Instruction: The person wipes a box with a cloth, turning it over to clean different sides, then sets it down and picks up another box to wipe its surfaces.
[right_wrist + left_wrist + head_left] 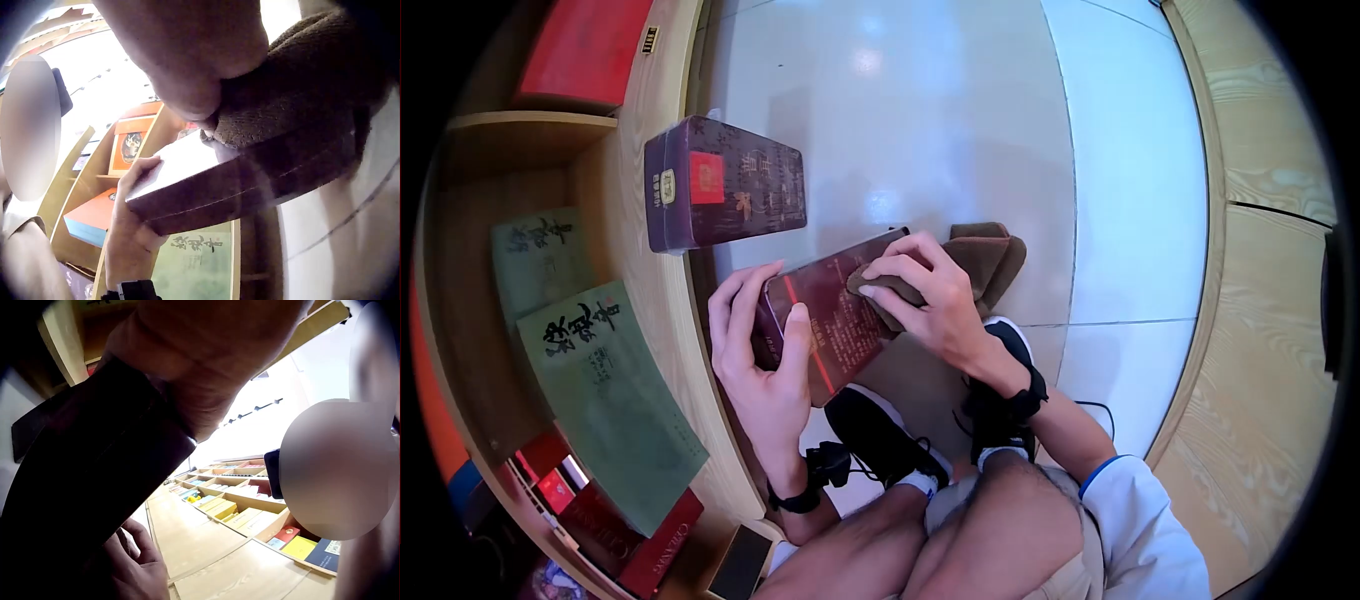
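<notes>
In the head view a dark maroon box (825,335) with a red stripe and fine printed lettering is held tilted above the lap. My left hand (765,390) grips its left end, thumb across the printed face and fingers round the far edge. At its right end, my right hand (945,310) pinches a folded brown cloth (1000,265) against the face. The right wrist view has the thick cloth (294,87) bunched over the top of the box (206,206), while the left hand (125,225) supports the opposite end. The left wrist view hides the box.
A purple carton (730,185) with a red square stands on the tiled floor (920,120) beyond the hands. Green packs (615,400) lie in the wooden shelf at left, near red boxes (585,55). Wooden cabinets (1270,330) line the right; shoes (880,430) are below.
</notes>
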`<state>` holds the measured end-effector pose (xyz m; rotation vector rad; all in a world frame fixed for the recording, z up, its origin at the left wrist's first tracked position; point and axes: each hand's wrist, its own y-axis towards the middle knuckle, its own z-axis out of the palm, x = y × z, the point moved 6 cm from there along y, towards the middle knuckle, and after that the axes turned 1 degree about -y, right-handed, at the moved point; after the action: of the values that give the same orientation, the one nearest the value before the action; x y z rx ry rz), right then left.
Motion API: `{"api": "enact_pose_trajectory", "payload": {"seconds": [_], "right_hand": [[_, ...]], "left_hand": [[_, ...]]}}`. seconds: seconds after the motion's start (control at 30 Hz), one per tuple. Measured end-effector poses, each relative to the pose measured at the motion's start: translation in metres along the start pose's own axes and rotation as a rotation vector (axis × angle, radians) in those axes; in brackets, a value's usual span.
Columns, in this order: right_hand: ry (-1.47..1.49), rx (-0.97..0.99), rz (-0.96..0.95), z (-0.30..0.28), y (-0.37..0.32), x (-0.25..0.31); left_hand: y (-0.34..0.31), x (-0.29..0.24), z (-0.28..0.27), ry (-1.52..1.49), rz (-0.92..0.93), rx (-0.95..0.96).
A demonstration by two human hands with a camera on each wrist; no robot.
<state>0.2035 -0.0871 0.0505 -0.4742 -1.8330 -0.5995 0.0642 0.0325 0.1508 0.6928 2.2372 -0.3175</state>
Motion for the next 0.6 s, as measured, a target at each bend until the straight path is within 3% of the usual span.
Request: {"api": "enact_pose_trajectory", "payload": {"seconds": [0.2, 0.27, 0.6], "right_hand": [[-0.007, 0.002, -0.073, 0.0002, -0.0056, 0.006], [-0.048, -0.005, -0.175, 0.0002, -0.0061, 0.0078], [-0.018, -0.02, -0.173, 0.0047, -0.0086, -0.0006]], "left_hand": [[-0.0009, 0.0028, -0.0005, -0.009, 0.026, -0.018], [-0.0001, 0.0038, -0.0024, -0.008, 0.03, -0.027], [0.0002, -0.0016, 0.0007, 0.023, 0.013, -0.016]]}}
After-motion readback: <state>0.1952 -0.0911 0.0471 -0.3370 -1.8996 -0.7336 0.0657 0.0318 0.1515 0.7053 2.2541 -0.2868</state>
